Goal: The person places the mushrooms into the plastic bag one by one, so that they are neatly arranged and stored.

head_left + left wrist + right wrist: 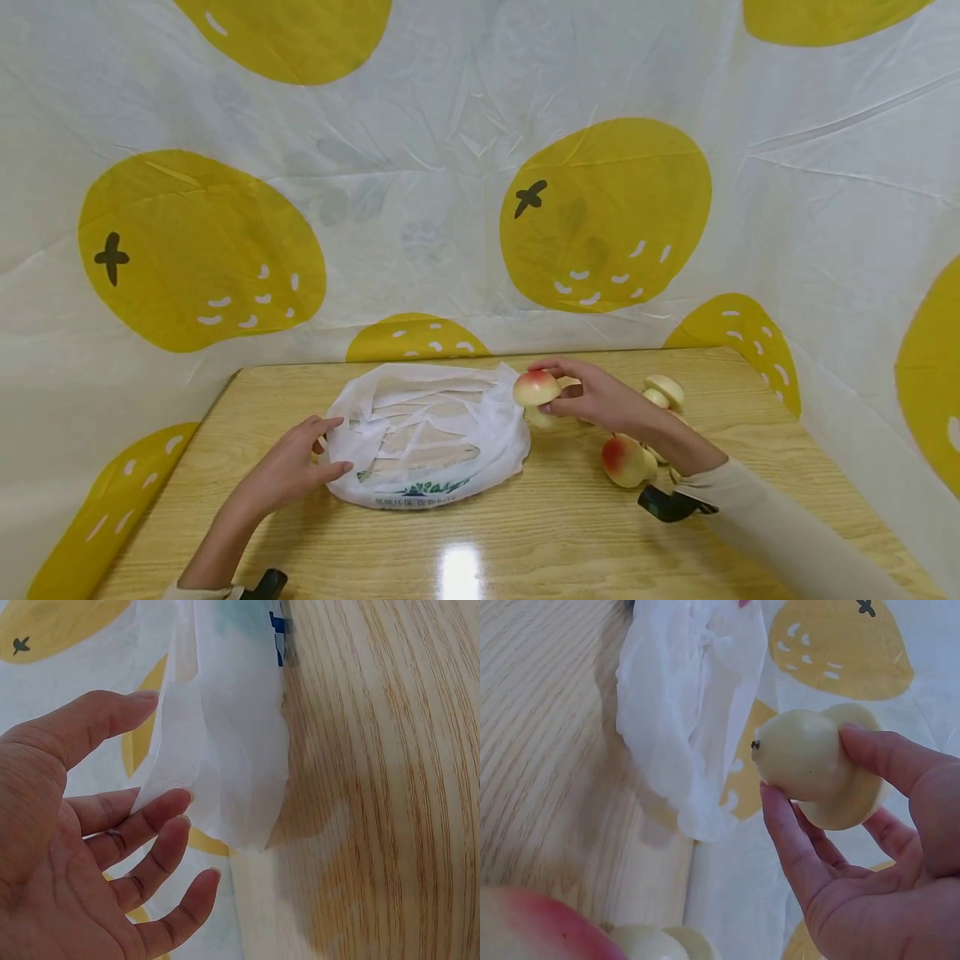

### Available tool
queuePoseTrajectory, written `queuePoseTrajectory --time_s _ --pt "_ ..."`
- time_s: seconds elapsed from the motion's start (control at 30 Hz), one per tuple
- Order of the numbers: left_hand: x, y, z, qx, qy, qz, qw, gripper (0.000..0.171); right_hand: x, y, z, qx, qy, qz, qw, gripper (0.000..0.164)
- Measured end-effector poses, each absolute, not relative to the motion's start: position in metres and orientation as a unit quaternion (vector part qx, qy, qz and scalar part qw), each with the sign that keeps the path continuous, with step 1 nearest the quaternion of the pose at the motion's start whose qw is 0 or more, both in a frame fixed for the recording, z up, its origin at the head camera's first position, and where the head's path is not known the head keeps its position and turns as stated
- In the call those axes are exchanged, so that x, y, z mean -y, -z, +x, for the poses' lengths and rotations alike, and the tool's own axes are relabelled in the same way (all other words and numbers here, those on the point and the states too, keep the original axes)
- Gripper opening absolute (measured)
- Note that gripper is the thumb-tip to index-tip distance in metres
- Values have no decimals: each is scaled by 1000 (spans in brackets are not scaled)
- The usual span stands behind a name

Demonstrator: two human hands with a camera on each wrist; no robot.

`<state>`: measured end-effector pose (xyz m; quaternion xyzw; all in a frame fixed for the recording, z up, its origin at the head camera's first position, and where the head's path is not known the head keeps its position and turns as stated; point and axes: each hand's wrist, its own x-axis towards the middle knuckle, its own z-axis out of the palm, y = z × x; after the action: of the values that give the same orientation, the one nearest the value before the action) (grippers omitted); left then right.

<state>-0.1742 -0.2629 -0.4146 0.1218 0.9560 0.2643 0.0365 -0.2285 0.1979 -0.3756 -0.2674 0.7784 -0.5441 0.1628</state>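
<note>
A white plastic bag (427,433) with green print along its near side lies spread on the wooden table, its mouth facing up. My left hand (300,467) is at the bag's left edge. In the left wrist view, its fingers (161,817) touch the thin plastic while the thumb stays apart. Beyond the bag's right rim, my right hand (588,396) holds a toy mushroom (537,387) with a red-tinted cap, raised above the table. The right wrist view shows the mushroom's pale stem (799,754) pinched between thumb and fingers.
Right of the bag, partly behind my right forearm, lie a red-and-cream peach-like fruit (626,461) and another pale mushroom (663,390). A white curtain (420,250) with yellow fruit prints hangs behind the wooden table (375,550) and along its sides.
</note>
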Motion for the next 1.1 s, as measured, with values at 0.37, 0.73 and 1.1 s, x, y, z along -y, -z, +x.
queuePoseTrajectory --time_s 0.37,0.73,1.1 --pt "262 414 -177 -957 -260 123 36 74 -184 369 -233 -799 530 -236 158 54" --pt "262 415 -178 -957 -259 125 39 74 -171 369 -241 -766 574 -234 171 57" --pt "263 416 -177 -957 -258 128 33 74 -148 367 -247 -765 589 -197 170 55"
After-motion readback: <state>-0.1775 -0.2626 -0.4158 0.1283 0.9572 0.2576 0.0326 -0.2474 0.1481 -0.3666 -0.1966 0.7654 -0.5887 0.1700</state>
